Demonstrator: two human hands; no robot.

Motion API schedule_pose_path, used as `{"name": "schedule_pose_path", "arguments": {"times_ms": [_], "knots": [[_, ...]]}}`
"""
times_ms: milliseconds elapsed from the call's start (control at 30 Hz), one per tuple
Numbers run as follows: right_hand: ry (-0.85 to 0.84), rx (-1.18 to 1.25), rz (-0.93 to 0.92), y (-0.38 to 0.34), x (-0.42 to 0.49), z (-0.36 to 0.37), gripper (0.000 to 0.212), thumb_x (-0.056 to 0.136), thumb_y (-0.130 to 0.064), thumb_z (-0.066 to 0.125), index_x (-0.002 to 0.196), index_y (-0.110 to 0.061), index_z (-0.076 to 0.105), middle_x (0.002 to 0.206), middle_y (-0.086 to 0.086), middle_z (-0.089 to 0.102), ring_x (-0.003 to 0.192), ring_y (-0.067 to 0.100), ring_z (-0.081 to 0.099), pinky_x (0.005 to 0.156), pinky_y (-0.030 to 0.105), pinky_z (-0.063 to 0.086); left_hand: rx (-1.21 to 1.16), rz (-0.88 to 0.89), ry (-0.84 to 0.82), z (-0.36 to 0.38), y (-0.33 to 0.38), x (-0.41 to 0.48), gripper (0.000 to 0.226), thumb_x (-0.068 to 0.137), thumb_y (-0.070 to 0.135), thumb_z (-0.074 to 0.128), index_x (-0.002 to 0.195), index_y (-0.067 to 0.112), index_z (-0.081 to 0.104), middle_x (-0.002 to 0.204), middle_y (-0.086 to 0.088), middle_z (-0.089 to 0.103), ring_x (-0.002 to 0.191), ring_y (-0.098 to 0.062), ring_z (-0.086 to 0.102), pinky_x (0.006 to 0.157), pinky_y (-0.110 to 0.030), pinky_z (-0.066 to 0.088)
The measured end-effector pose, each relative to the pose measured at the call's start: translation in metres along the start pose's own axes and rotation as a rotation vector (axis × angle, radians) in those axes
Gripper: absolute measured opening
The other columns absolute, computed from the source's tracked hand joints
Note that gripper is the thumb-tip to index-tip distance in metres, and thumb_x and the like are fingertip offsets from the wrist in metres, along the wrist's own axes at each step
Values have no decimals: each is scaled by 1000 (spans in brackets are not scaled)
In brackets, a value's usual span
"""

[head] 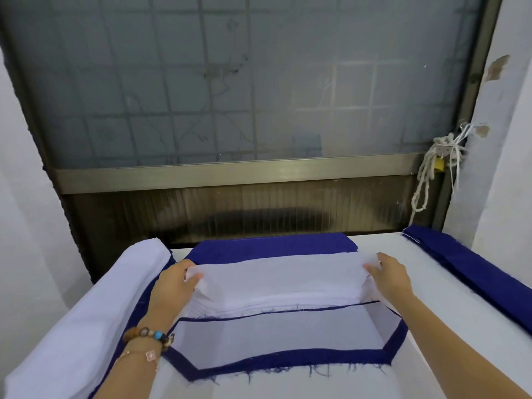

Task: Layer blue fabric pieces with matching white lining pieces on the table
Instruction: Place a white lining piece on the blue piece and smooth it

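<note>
At the far left we see a folded white cloth bundle [86, 312] lying along the edge of the tabletop [460, 326]. Just beside it our left hand [172, 286], beaded bracelets [149, 336] on the wrist, has its fingers curled and pinches the left end of the top white lining piece [282, 272], which is raised a little there. That piece sits on the white lining stack [276, 305], which lies across the middle of a blue fabric piece [270, 244]. Nearer to us, one white lining already lies flat on blue, with a blue border showing round its near and side edges. Our right hand [391, 277] pinches the right end of the same top piece between thumb and fingers. Far right, well apart, a blue stack [466, 266] waits along the tabletop's edge. We judge the step in hand to be taking a single lining off the stack. The next move calls for freeing just one ply, keeping it taut between both hands, and lowering it squarely so the blue margin stays even all round.
</note>
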State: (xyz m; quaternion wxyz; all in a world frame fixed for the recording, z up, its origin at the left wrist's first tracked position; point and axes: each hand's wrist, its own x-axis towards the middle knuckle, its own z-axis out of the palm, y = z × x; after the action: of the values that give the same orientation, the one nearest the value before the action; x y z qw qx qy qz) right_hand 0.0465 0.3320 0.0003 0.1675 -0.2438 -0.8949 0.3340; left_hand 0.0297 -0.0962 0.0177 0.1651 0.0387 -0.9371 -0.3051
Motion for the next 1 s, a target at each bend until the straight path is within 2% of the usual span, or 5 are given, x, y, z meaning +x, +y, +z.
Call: {"name": "schedule_pose_path", "arguments": {"times_ms": [333, 433, 700, 833, 1000], "knots": [[-78, 179, 27, 14, -21, -43, 46, 93, -26, 62, 128, 3, 53, 113, 14, 62, 100, 27, 53, 92, 36, 41, -419, -183, -74, -37, 14, -33, 28, 92, 20, 62, 101, -7, 63, 97, -21, 67, 70, -18, 55, 62, -20, 48], [-185, 125, 47, 24, -27, -55, 51, 92, -27, 63, 132, 3, 50, 94, 3, 59, 98, 28, 56, 93, 37, 43, -349, -170, -172, -47, 9, -36, 30, 91, 22, 64, 93, -8, 64, 83, -11, 66, 67, -17, 52, 58, -18, 44], [-303, -50, 15, 44, -54, -48, 49, 90, -30, 64, 124, 4, 55, 124, 14, 60, 107, 27, 57, 92, 32, 43, -101, -177, -303, -39, -14, -48, 38, 85, 23, 73, 108, -5, 62, 99, -24, 59, 92, -34, 61, 89, -43, 50], [-281, -54, 2, 49, -61, -38, 47, 92, -30, 62, 122, 5, 56, 76, -4, 61, 79, 17, 58, 74, 25, 41, -85, -240, -320, -25, -26, -60, 34, 80, 22, 78, 104, 8, 59, 78, -6, 70, 72, -15, 64, 63, -23, 45], [-285, -108, 31, 50, -60, -34, 49, 92, -37, 60, 132, -11, 50, 99, -3, 54, 92, 13, 49, 83, 23, 37, -66, -239, -254, -20, -30, -63, 30, 78, 25, 79, 96, 16, 57, 71, -3, 70, 71, -15, 66, 58, -21, 43]]}}
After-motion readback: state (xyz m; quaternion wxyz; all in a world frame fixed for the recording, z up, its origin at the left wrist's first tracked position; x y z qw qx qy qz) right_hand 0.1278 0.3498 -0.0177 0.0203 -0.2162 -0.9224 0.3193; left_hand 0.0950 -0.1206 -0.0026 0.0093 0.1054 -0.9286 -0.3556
